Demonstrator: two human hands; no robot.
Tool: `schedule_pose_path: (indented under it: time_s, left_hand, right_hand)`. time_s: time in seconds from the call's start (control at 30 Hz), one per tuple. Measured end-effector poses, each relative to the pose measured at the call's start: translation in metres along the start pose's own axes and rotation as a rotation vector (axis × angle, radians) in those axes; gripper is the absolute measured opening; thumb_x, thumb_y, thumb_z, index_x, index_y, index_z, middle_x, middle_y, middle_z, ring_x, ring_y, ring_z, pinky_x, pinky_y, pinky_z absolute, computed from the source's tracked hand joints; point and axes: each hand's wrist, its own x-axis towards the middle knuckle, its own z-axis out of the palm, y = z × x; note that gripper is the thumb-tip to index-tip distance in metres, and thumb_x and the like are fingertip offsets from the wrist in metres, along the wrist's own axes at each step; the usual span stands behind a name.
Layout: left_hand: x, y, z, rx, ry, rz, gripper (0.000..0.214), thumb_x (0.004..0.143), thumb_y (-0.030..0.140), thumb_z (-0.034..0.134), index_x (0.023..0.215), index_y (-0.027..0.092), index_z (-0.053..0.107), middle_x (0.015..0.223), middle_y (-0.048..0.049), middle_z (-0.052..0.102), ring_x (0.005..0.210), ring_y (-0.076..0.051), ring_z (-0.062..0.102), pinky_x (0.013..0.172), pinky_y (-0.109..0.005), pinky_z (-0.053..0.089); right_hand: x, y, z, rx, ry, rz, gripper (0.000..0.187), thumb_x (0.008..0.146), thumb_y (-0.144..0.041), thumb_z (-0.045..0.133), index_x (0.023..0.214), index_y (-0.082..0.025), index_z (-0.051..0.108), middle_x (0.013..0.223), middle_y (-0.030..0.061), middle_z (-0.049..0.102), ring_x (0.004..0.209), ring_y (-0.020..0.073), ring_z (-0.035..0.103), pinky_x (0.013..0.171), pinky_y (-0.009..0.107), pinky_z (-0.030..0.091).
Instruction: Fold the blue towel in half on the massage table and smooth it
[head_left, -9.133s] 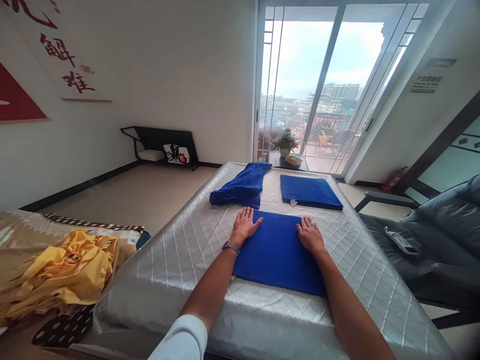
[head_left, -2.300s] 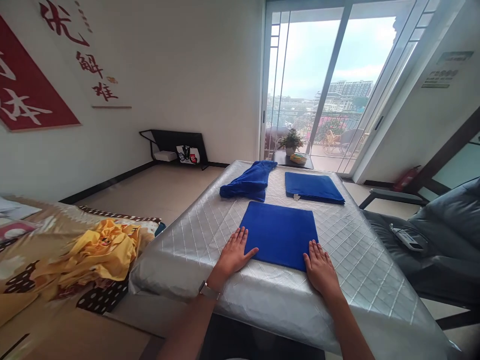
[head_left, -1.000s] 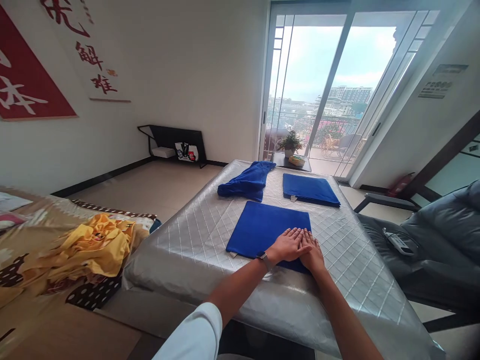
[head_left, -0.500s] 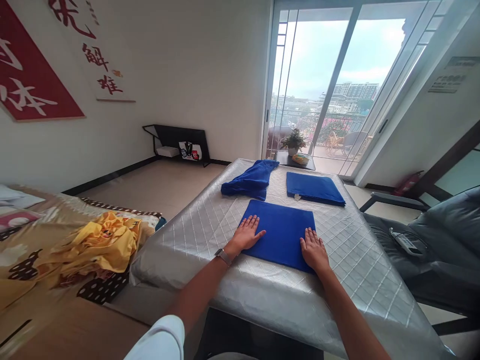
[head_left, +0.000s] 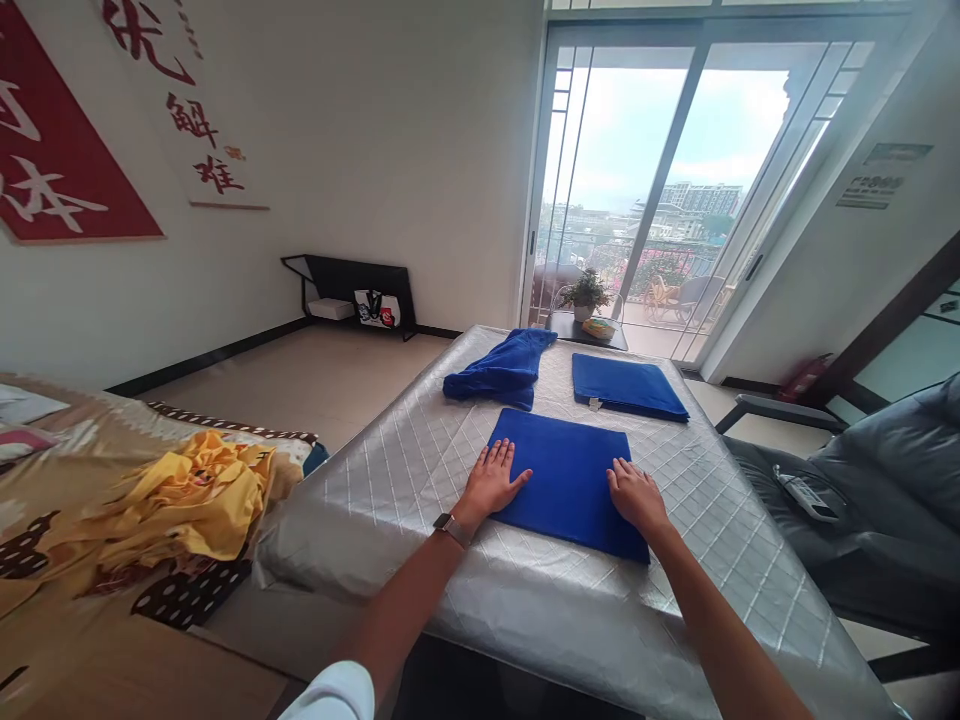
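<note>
- Surface: quilted silver mattress (head_left: 390, 530), balcony glass door (head_left: 622, 190) beyond.
- Flat blue towel (head_left: 570, 480) lies centred on it; crumpled blue towel (head_left: 495, 375) and folded blue towel (head_left: 628, 387) lie farther along.
- Left hand (head_left: 491, 482), right hand (head_left: 637, 497): fingers (head_left: 521, 476) open, resting on the flat towel's side edges, not gripping.

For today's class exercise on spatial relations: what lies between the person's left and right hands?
In the head view, a folded blue towel lies between the left hand and the right hand, with the fingers of each hand over its edges.

Flat, squarish folded blue towel (head_left: 568, 483)
</note>
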Motion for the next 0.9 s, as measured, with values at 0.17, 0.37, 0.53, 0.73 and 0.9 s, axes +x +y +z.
schedule_pose_path:
  time_s: [0.17, 0.37, 0.53, 0.73, 0.9]
  left_hand:
    - [0.001, -0.005, 0.004, 0.008, 0.027, -0.024, 0.088, 0.097, 0.072, 0.012, 0.159, 0.011, 0.027, 0.165, -0.0119, 0.027, 0.154, -0.027, 0.017, 0.127, -0.045, 0.013]
    - [0.004, -0.011, 0.007, 0.032, 0.047, -0.112, 0.092, 0.098, 0.071, 0.008, 0.158, 0.005, 0.029, 0.165, -0.0153, 0.024, 0.154, -0.025, 0.019, 0.126, -0.041, 0.017]
    - [0.008, -0.021, 0.008, 0.053, 0.061, -0.201, 0.086, 0.100, 0.067, 0.009, 0.158, 0.006, 0.028, 0.164, -0.0159, 0.026, 0.153, -0.026, 0.021, 0.126, -0.042, 0.018]
    - [0.017, -0.026, -0.005, 0.081, 0.055, -0.281, 0.085, 0.102, 0.062, 0.008, 0.157, 0.001, 0.026, 0.164, -0.0193, 0.025, 0.153, -0.027, 0.021, 0.125, -0.044, 0.019]
    - [0.032, 0.042, 0.002, 0.072, -0.012, 0.104, 0.085, 0.100, 0.066, 0.008, 0.158, 0.008, 0.028, 0.165, -0.0140, 0.027, 0.153, -0.024, 0.021, 0.126, -0.040, 0.017]
  right_hand:
    - [0.038, -0.006, -0.009, 0.056, 0.049, 0.012, 0.061, 0.104, -0.035, 0.018, 0.155, -0.006, 0.035, 0.164, 0.0117, 0.031, 0.152, 0.0236, 0.024, 0.123, 0.040, 0.018]
    - [0.058, -0.002, 0.017, 0.102, 0.034, 0.086, 0.065, 0.104, -0.038, 0.017, 0.159, -0.005, 0.024, 0.167, 0.0111, 0.022, 0.154, 0.0223, 0.017, 0.124, 0.039, 0.013]
    - [0.060, 0.001, 0.027, 0.123, 0.029, 0.084, 0.066, 0.103, -0.040, 0.015, 0.159, -0.005, 0.023, 0.168, 0.0102, 0.019, 0.155, 0.0221, 0.014, 0.125, 0.038, 0.010]
    - [0.059, -0.002, 0.024, 0.123, 0.028, 0.080, 0.067, 0.103, -0.039, 0.014, 0.159, -0.004, 0.023, 0.168, 0.0110, 0.020, 0.155, 0.0223, 0.014, 0.125, 0.039, 0.010]
    - [0.058, -0.004, 0.024, 0.133, 0.036, 0.082, 0.067, 0.102, -0.038, 0.014, 0.159, -0.004, 0.024, 0.167, 0.0121, 0.021, 0.155, 0.0222, 0.014, 0.124, 0.039, 0.010]
